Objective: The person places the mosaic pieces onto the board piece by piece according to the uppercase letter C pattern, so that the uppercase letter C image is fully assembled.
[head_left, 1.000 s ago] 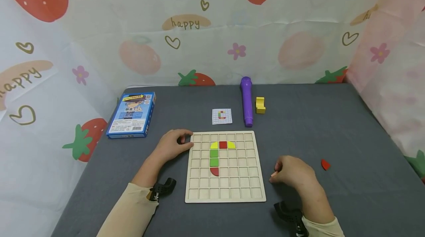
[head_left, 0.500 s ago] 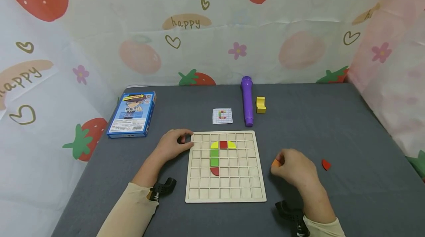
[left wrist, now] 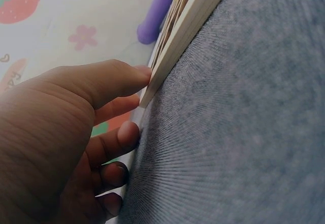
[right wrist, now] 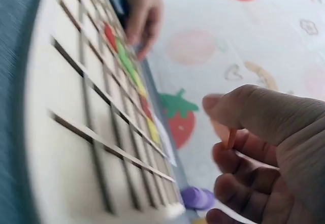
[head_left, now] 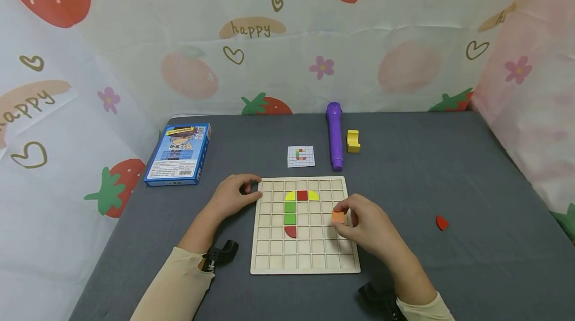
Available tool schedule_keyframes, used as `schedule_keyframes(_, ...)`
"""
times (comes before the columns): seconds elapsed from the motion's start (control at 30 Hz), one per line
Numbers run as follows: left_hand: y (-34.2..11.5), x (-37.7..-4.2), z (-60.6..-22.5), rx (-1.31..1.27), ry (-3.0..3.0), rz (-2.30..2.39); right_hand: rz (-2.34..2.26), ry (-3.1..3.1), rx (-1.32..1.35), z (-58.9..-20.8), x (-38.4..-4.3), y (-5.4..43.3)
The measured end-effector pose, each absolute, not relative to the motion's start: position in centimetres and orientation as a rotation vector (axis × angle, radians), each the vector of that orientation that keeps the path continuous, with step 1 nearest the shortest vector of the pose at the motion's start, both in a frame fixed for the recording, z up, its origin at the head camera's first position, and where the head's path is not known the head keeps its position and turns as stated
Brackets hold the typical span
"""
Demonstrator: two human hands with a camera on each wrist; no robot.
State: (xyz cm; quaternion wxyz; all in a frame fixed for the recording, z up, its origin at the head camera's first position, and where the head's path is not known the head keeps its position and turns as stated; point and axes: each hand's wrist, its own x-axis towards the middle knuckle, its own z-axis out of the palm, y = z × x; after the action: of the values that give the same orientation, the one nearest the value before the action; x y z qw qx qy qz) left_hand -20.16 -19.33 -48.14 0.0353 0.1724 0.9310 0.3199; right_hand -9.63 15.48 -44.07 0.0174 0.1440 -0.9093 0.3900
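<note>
A pale wooden grid board [head_left: 305, 263] lies on the grey table. My left hand [head_left: 231, 197] holds it at the far left corner with thumb and index finger; the other fingers are loosely bent. Above the board's right side, my right hand [head_left: 370, 223] pinches an orange square tile [head_left: 338, 217] between thumb and fingers. In the right wrist view this tile [right wrist: 231, 138] appears edge-on, mostly hidden. Set in the board are two yellow rounded tiles [head_left: 290, 196], a red square tile [head_left: 302, 195], two green square tiles [head_left: 290, 206] and a red rounded tile [head_left: 290, 231].
A red rounded tile [head_left: 442, 222] lies alone on the table at right. Behind the board are a small pattern card [head_left: 301, 157], a purple microphone-shaped stick [head_left: 334, 136] and a yellow block [head_left: 353, 141]. A blue box [head_left: 178, 155] lies at the far left.
My right hand has lifted the orange tile from beside the board and carried it left, over the board's right columns. The left hand has stayed in place.
</note>
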Motion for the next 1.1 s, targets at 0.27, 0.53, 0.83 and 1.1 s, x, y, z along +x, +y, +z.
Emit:
schedule_keyframes(0.27, -19.2, -20.2, -48.3, 0.543, 2.866, 0.964, 1.267, -2.803, 0.716, -46.4, -10.0, 13.1)
schedule_keyframes(0.53, -19.3, -20.3, -48.4, 0.551, 2.861, 0.964, 1.056, -2.769, 0.769, -48.1, -10.2, 11.8)
schedule_keyframes(0.83, -19.4, -20.3, -48.0, 0.544, 2.864, 0.968, 0.872, -2.725, 0.866, -48.3, -10.0, 11.3)
schedule_keyframes(1.1, -19.4, -20.4, -48.3, 0.558, 2.858, 0.976, 0.777, -2.711, 0.888, -48.0, -9.6, 11.0)
